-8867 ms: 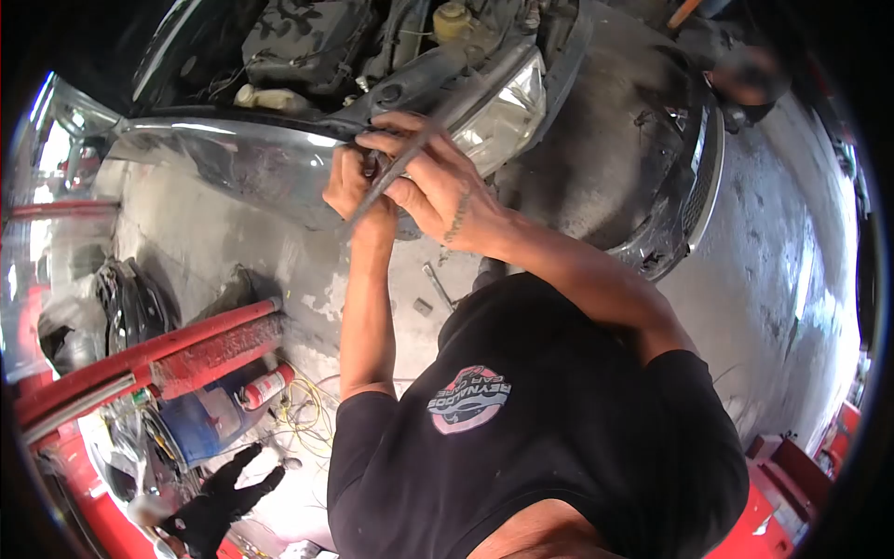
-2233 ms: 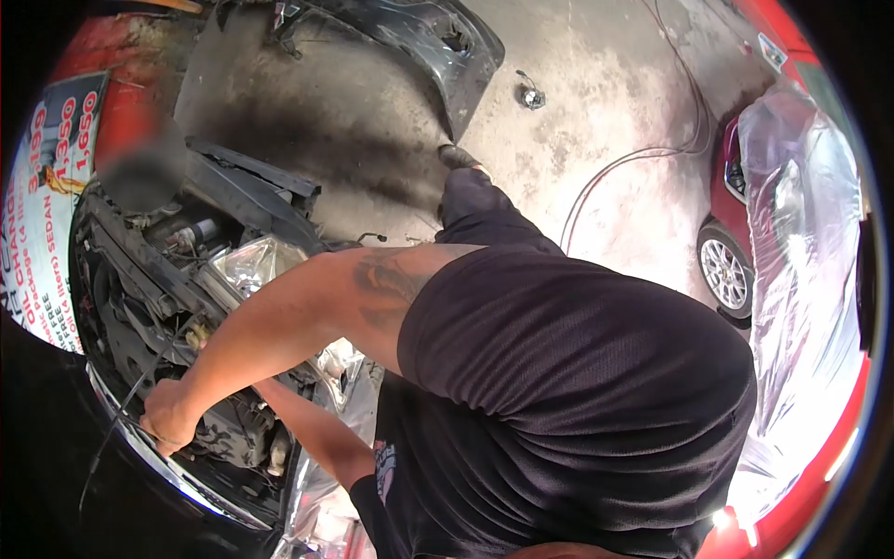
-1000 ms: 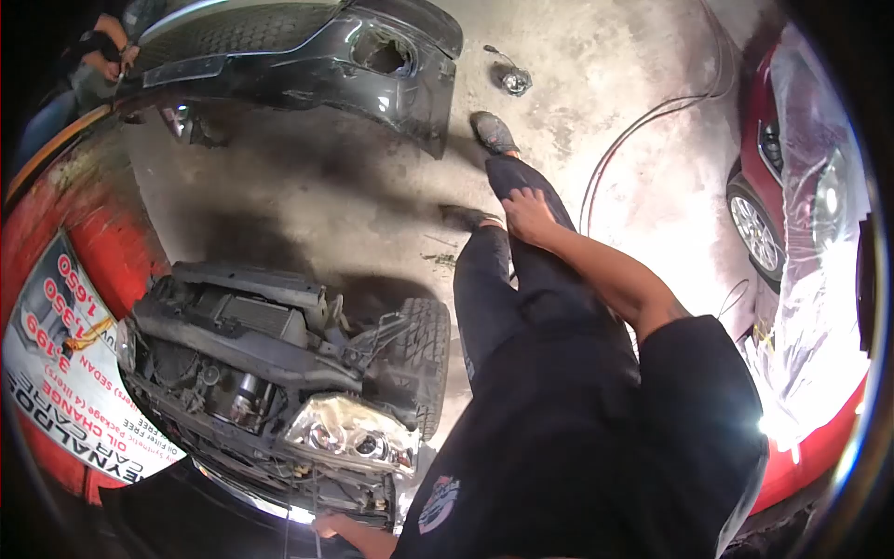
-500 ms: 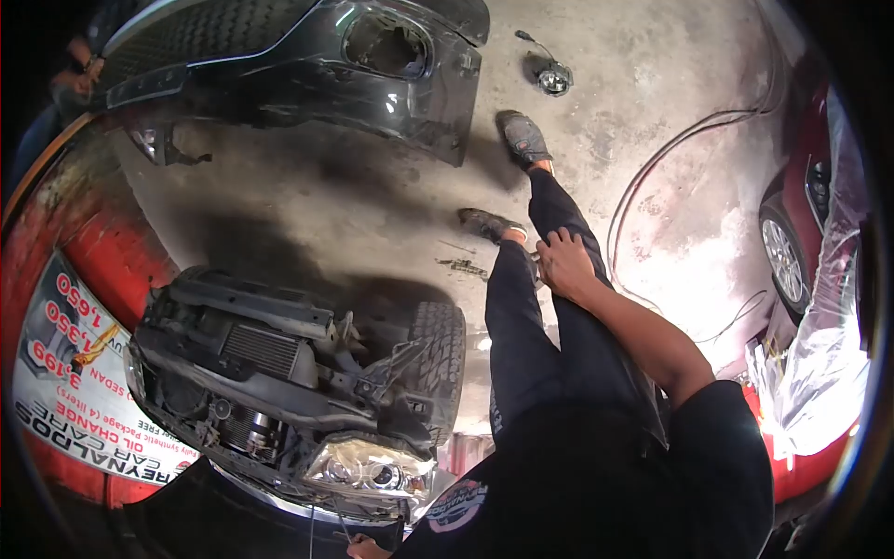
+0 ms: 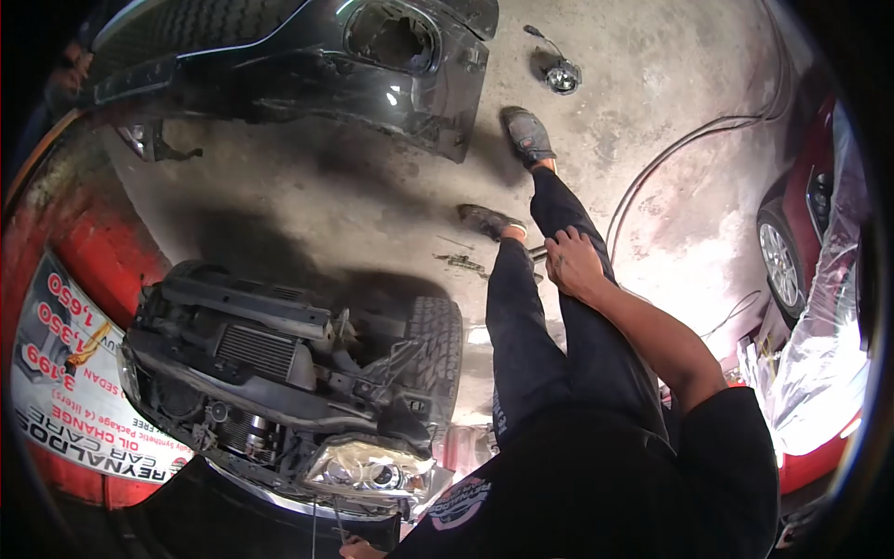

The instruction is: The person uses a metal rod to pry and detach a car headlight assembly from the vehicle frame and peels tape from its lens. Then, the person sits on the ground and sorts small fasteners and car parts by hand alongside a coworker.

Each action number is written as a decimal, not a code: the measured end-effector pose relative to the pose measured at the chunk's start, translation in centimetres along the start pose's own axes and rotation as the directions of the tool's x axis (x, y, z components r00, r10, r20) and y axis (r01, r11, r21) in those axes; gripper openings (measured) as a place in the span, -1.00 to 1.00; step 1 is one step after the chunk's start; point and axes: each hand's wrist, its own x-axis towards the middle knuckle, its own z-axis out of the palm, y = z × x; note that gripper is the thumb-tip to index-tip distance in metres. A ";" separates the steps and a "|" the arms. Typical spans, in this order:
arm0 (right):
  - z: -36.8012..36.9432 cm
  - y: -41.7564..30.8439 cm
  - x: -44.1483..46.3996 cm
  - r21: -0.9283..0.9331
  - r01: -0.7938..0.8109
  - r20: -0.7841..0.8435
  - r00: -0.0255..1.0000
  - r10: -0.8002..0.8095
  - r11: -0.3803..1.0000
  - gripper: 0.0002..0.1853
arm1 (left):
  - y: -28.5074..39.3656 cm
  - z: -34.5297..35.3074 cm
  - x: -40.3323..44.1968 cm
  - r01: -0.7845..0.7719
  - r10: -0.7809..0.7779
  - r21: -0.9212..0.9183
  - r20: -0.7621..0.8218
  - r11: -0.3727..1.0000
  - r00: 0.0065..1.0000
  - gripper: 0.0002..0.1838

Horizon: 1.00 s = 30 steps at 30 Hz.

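At the bottom edge my left hand (image 5: 358, 548), only partly in view, is closed round a thin metal rod (image 5: 341, 529) that points up at the car's front edge. Just above it sits a headlight (image 5: 368, 466) with a clear lens, in the front of a car without its bumper (image 5: 279, 373). My right hand (image 5: 573, 264) is in front of my right leg near the knee, its fingers curled. A thin dark tool (image 5: 537, 252) sticks out to the left of these fingers; its kind is unclear.
A dark bumper (image 5: 307, 88) lies at the top left, with another person's hand (image 5: 73, 70) beside it. A loose lamp (image 5: 562, 76) and a black hose (image 5: 643, 177) lie on the concrete floor. A red car (image 5: 808, 200) under plastic sheeting stands at right.
The view has shifted slightly. My left hand has moved a little to the left with the rod. More of the dark tool shows beside my right hand.
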 end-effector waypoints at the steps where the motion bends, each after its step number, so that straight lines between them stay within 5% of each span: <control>1: 0.1 0.0 0.0 -0.003 0.002 0.004 1.000 -0.002 1.000 -0.71 | -0.2 -0.2 0.0 0.001 -0.001 -0.002 -0.002 1.000 1.000 -0.54; 30: 0.2 -0.9 1.1 -0.011 0.025 -0.015 1.000 -0.026 1.000 -0.80 | 1.5 2.1 1.0 0.088 -0.097 -0.177 -0.045 0.980 0.994 -0.55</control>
